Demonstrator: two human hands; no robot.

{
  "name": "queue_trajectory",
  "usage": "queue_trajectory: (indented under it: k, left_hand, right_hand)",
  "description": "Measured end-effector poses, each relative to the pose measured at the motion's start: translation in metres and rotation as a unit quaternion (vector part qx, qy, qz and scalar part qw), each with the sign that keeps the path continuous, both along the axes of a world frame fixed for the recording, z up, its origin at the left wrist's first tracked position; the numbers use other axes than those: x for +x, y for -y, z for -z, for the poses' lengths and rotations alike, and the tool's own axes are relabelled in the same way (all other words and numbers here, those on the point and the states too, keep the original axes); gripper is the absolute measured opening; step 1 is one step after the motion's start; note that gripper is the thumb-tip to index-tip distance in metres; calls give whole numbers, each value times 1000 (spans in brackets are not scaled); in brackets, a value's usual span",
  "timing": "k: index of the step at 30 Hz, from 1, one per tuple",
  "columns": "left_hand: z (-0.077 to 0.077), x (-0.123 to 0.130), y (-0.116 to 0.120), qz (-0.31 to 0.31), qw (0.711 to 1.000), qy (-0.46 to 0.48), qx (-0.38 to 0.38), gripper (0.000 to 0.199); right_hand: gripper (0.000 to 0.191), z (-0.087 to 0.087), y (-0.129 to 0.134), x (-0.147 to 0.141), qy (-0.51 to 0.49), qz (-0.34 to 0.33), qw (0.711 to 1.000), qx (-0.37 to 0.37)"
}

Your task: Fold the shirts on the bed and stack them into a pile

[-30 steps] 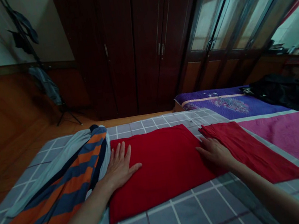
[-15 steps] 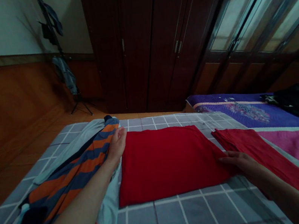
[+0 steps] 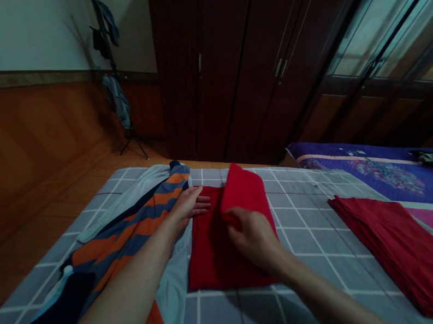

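Observation:
A red cloth garment lies on the grey checked bedsheet, its right part lifted and folded over toward the left. My right hand is closed on the edge of that raised flap, above the middle of the garment. With fingers stretched out, my left hand rests at the garment's far left edge, palm turned toward the flap. Left of it, under my left forearm, are the orange and blue striped garment and pale grey cloth. Whether the left fingers touch the red cloth I cannot tell.
A folded red garment lies to the right on the bed. Past it is a purple and pink bedcover with a dark item on top. A brown wardrobe and a coat stand stand beyond the bed.
My right hand has carried the right edge of the red garment up and leftward, folding it over. The left hand's fingers are more spread. The view has shifted slightly left.

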State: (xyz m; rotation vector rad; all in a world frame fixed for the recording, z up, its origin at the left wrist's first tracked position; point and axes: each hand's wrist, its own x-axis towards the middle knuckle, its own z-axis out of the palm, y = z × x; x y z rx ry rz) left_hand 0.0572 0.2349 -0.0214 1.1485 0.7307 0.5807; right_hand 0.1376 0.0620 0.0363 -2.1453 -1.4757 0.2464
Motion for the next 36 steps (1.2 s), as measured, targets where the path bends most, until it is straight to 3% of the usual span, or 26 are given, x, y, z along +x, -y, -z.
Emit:
queue_trajectory:
  k: [4, 7, 15, 29, 33, 36]
  left_hand:
    - [5, 2, 1, -11, 1000, 5, 28, 26]
    - [7, 4, 2, -37, 998, 0, 49, 41]
    - [10, 8, -2, -54, 994, -4, 92, 66]
    - [10, 5, -2, -34, 978, -93, 184, 43]
    - [10, 4, 0, -30, 971, -125, 199, 39]
    - [10, 4, -1, -32, 968, -135, 210, 43]
  right_hand:
    - [31, 32, -7, -60, 117, -128, 981, -85]
    - [35, 47, -2, -71, 167, -155, 971, -75]
    - [45, 39, 20, -48, 195, -144, 968, -69]
    - [25, 60, 97, 27, 277, -99, 955, 41]
    - [27, 69, 110, 33, 262, -79, 962, 21]
    - [24, 70, 112, 29, 270, -97, 957, 47]
